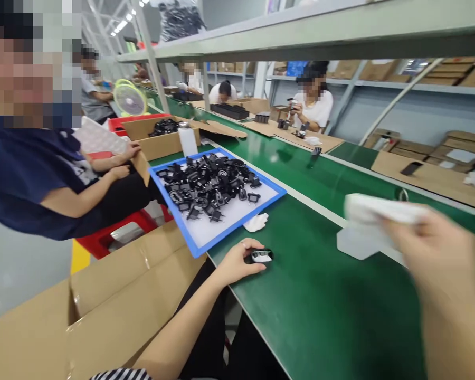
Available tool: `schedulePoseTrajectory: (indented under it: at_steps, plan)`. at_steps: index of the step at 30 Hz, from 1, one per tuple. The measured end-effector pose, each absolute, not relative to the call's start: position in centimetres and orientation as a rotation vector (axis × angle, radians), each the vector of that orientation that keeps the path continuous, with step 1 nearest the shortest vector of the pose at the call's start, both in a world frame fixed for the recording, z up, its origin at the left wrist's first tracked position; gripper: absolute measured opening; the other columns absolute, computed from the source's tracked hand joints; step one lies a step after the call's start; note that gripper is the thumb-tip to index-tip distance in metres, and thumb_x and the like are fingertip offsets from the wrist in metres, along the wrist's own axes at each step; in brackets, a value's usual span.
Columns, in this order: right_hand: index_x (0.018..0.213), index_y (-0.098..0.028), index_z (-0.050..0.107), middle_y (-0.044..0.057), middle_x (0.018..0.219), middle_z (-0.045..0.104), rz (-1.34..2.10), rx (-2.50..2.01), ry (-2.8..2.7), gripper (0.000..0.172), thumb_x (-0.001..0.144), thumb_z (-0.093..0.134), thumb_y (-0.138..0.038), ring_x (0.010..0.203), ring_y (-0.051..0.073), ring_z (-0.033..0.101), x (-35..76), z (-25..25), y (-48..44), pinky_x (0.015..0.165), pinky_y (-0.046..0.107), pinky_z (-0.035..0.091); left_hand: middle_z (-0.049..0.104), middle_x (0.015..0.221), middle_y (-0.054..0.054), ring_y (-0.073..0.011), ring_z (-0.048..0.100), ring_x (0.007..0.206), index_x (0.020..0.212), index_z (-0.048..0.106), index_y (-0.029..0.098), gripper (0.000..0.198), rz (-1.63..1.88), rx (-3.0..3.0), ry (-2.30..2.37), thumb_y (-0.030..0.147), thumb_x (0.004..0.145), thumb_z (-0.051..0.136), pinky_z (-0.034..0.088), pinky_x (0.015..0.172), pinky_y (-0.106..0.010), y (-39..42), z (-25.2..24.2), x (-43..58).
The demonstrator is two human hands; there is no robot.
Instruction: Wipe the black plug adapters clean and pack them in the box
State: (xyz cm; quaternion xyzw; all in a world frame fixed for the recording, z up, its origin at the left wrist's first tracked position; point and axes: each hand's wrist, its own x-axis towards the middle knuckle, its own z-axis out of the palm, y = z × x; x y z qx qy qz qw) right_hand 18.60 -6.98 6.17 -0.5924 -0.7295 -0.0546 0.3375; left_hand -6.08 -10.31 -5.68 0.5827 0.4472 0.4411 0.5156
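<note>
My left hand [239, 262] rests at the near edge of the green table, thumb and fingers closed around a small black plastic piece [262, 256] with a pale, shiny face. To the right, my right hand [439, 248] is raised over the table and smeared by motion. It grips a white folded wad [374, 207], cloth or paper, I cannot tell which. Below the wad shows a flat pale sheet [356, 244]; whether it is held or lying there is unclear. Beyond my left hand, a blue-rimmed tray [200, 249] bears a heap of black two-pin plugs [214, 182].
A crumpled white tissue [256, 222] lies by the tray. Behind stand a white bottle [187, 138] and a cardboard box [142, 141]. A co-worker [31, 179] sits at left, an open carton [114, 295] below. A shelf [301, 45] spans overhead; other people work across the table.
</note>
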Motion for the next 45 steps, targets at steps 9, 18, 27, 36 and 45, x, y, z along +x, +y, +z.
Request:
schedulePoseTrajectory:
  at_steps: [9, 18, 27, 36, 45]
  plan:
    - [0.080, -0.017, 0.053, 0.002, 0.080, 0.059, 1.017, -1.185, -1.698, 0.020, 0.070, 0.044, -0.032, 0.073, 0.018, 0.053, 9.7, -2.4, -6.4, 0.064, 0.028, 0.042, 0.057, 0.098, -0.004, -0.0161, 0.051, 0.093, 0.107, 0.036, 0.018, 0.056, 1.008, 1.268, 1.003, 0.013, 0.058, 0.062, 0.032, 0.088, -0.032, -10.4, -5.8, -6.1]
    - [0.081, -0.020, 0.055, 0.001, 0.086, 0.058, 1.105, -1.018, -1.869, 0.021, 0.068, 0.039, -0.015, 0.078, 0.016, 0.053, 9.4, -3.5, -8.5, 0.068, 0.027, 0.042, 0.060, 0.090, -0.001, -0.0167, 0.053, 0.088, 0.116, 0.027, 0.020, 0.067, 0.947, 1.327, 1.090, 0.019, 0.059, 0.062, 0.036, 0.084, -0.031, -10.6, -5.8, -6.1]
    - [0.073, -0.019, 0.057, 0.003, 0.080, 0.059, 1.158, -1.288, -1.766, 0.014, 0.066, 0.046, -0.025, 0.074, 0.020, 0.054, 13.9, -3.5, -9.5, 0.065, 0.030, 0.042, 0.057, 0.100, -0.003, -0.0155, 0.050, 0.094, 0.107, 0.030, 0.022, 0.055, 0.983, 1.296, 1.107, 0.020, 0.061, 0.060, 0.033, 0.087, -0.032, -10.3, -6.0, -5.8]
    - [0.082, -0.017, 0.054, 0.003, 0.080, 0.058, 1.022, -1.289, -1.529, 0.019, 0.069, 0.045, -0.029, 0.074, 0.019, 0.053, 10.3, -2.7, -8.4, 0.067, 0.031, 0.041, 0.058, 0.099, -0.003, -0.0167, 0.050, 0.096, 0.115, 0.023, 0.022, 0.069, 0.956, 1.264, 1.075, 0.018, 0.059, 0.063, 0.031, 0.089, -0.035, -10.3, -6.0, -5.8]
    - [0.084, -0.025, 0.058, 0.002, 0.103, 0.053, 1.070, -0.977, -2.049, 0.027, 0.070, 0.040, -0.009, 0.106, 0.018, 0.037, 9.9, -3.7, -9.9, 0.094, 0.044, 0.014, 0.061, 0.083, -0.001, -0.0145, 0.055, 0.080, 0.116, 0.022, 0.019, 0.064, 0.926, 1.386, 1.103, 0.016, 0.062, 0.057, 0.038, 0.078, -0.031, -10.4, -5.4, -5.9]
